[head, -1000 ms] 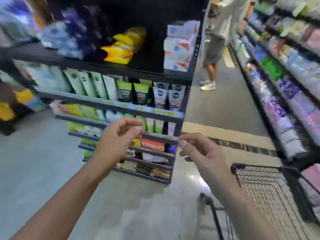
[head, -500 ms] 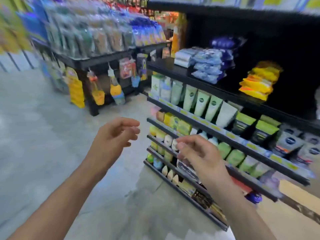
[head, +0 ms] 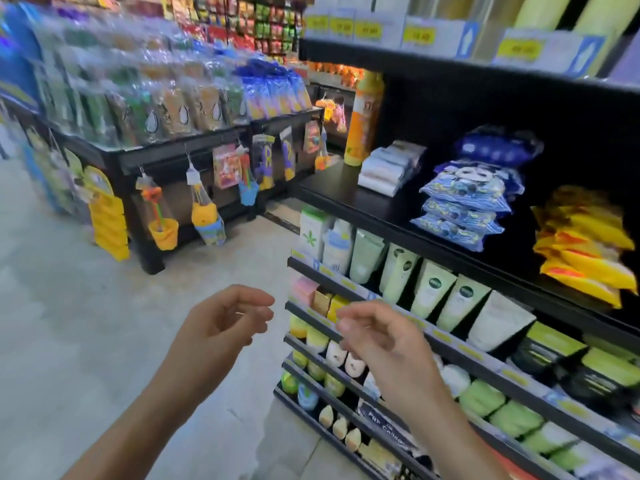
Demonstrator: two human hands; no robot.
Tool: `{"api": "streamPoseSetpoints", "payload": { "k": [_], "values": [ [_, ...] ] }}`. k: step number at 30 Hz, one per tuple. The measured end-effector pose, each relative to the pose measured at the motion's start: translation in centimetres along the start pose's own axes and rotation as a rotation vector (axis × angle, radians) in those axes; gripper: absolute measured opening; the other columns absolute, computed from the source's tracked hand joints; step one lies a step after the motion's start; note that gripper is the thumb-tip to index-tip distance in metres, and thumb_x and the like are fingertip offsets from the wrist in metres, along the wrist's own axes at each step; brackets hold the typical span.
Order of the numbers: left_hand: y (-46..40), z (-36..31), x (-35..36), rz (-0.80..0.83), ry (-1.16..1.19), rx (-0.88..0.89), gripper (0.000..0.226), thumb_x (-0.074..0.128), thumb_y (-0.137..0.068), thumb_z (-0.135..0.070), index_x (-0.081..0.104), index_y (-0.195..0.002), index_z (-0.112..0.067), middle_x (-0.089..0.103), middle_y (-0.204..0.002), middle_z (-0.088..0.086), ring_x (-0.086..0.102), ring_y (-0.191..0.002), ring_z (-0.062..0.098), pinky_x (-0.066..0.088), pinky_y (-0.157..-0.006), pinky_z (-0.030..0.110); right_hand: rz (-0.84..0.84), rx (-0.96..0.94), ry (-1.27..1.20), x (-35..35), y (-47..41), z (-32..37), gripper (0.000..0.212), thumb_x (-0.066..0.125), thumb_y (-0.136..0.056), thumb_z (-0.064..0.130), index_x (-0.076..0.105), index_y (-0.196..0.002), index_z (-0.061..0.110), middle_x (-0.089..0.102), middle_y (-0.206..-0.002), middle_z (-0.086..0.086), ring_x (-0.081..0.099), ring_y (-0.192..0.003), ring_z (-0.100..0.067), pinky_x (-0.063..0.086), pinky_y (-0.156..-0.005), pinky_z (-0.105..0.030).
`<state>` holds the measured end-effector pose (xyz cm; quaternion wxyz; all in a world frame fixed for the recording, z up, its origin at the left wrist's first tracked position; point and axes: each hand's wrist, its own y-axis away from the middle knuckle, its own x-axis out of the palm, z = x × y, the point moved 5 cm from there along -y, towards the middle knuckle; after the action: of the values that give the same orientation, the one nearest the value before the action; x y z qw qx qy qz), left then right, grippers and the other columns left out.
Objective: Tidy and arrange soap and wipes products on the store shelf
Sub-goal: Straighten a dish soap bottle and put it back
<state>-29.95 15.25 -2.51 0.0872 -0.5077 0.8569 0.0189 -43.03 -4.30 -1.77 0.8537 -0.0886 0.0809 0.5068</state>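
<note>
Wipes packs [head: 464, 202] crowd black shelving [head: 346, 199] above grey floor [head: 69, 323]; fingers seemingly loosely curled, holding nothing.

Both forearms are bare from the lower edge of the view to the wrists, with no sleeve showing. The left hand [head: 221, 323] and the right hand [head: 384, 344] are bare too, without gloves. The fingers [head: 252, 299] are slim, with short nails. The picture is slightly blurred, so finer marks cannot be told.
</note>
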Motion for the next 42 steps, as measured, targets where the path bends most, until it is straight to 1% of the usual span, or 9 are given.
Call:
{"api": "streamPoseSetpoints", "payload": {
  "k": [5,9,13,18,25,29,32,37,42],
  "values": [
    [-10.8,-1.3,-0.5,0.002,-0.136,0.065,0.024,0.068,-0.099,-0.019,0.075,-0.095,-0.041,0.076,-0.097,-0.008,0.071,-0.087,0.008,0.054,-0.077,0.030,-0.023,-0.002,-0.030,0.2,-9.0,0.7,0.009,0.071,-0.090,0.043,0.074,-0.099,0.043,0.074,-0.093,0.011,0.070,-0.088,-0.013,0.059,-0.082,-0.027],
    [-19.4,-2.3,0.2,0.040,-0.335,0.182,0.017,0.066,-0.098,-0.036,0.069,-0.108,-0.050,0.068,-0.107,-0.028,0.064,-0.103,-0.006,0.052,-0.081,0.017,-0.076,-0.014,-0.019,0.2,-15.6,1.5,0.014,0.071,-0.096,0.027,0.074,-0.096,0.041,0.074,-0.094,0.007,0.070,-0.087,-0.013,0.056,-0.079,-0.020],
    [-27.8,-3.2,1.9,0.177,-0.652,0.385,0.047,0.056,-0.098,-0.051,0.057,-0.142,-0.037,0.054,-0.147,-0.015,0.046,-0.137,0.008,0.042,-0.114,0.038,-0.125,-0.024,0.050,0.4,-20.4,2.1,0.012,0.070,-0.096,0.029,0.073,-0.099,0.040,0.074,-0.092,0.009,0.070,-0.087,-0.013,0.057,-0.082,-0.028],
    [-36.5,-1.8,4.4,0.401,-0.949,0.581,0.072,0.053,-0.095,-0.066,0.043,-0.158,-0.032,0.034,-0.167,-0.005,0.032,-0.152,0.015,0.024,-0.120,0.028,-0.287,-0.057,0.107,0.5,-25.3,3.0,0.013,0.072,-0.095,0.025,0.074,-0.096,0.038,0.073,-0.090,0.010,0.069,-0.083,-0.015,0.059,-0.078,-0.034],
    [-41.3,0.8,3.6,0.594,-0.792,0.658,0.088,0.032,-0.079,-0.095,0.049,-0.150,-0.046,0.043,-0.158,-0.019,0.046,-0.142,0.007,0.046,-0.114,0.040,-0.584,-0.017,0.286,0.4,-34.2,5.9,0.040,0.075,-0.090,0.040,0.059,-0.126,0.044,0.060,-0.124,0.021,0.066,-0.099,0.000,0.052,-0.078,-0.014],
    [-42.6,1.4,3.4,0.597,-0.697,0.647,0.083,0.040,-0.071,-0.098,0.047,-0.144,-0.058,0.036,-0.148,-0.039,0.044,-0.129,-0.011,0.047,-0.097,0.022,-0.678,0.026,0.456,-1.1,-41.0,6.8,0.084,0.076,-0.089,0.043,0.028,-0.157,0.033,0.040,-0.154,0.003,0.052,-0.131,-0.016,0.048,-0.107,-0.041],
    [-42.5,1.9,3.2,0.622,-0.630,0.619,0.079,0.044,-0.073,-0.095,0.039,-0.145,-0.065,0.028,-0.151,-0.044,0.038,-0.131,-0.017,0.044,-0.102,0.022,-0.792,-0.007,0.482,-2.5,-44.8,7.1,0.087,0.073,-0.092,0.038,0.021,-0.161,0.026,0.034,-0.160,-0.002,0.042,-0.143,-0.021,0.040,-0.116,-0.045],
    [-41.5,2.2,3.2,0.602,-0.604,0.563,0.076,0.043,-0.075,-0.093,0.033,-0.147,-0.068,0.021,-0.158,-0.044,0.034,-0.141,-0.010,0.048,-0.109,0.034,-0.887,0.028,0.495,-3.9,-48.6,6.8,0.097,0.074,-0.089,0.039,0.013,-0.163,0.026,0.031,-0.163,-0.007,0.034,-0.147,-0.030,0.036,-0.115,-0.047],
    [-41.4,1.7,3.1,0.597,-0.607,0.520,0.075,0.047,-0.074,-0.088,0.036,-0.146,-0.067,0.022,-0.158,-0.044,0.034,-0.142,-0.011,0.048,-0.111,0.036,-0.881,-0.012,0.515,-3.5,-50.0,7.0,0.083,0.070,-0.093,0.027,0.020,-0.158,0.027,0.050,-0.149,-0.007,0.053,-0.132,-0.032,0.046,-0.107,-0.056]
  ]
}}
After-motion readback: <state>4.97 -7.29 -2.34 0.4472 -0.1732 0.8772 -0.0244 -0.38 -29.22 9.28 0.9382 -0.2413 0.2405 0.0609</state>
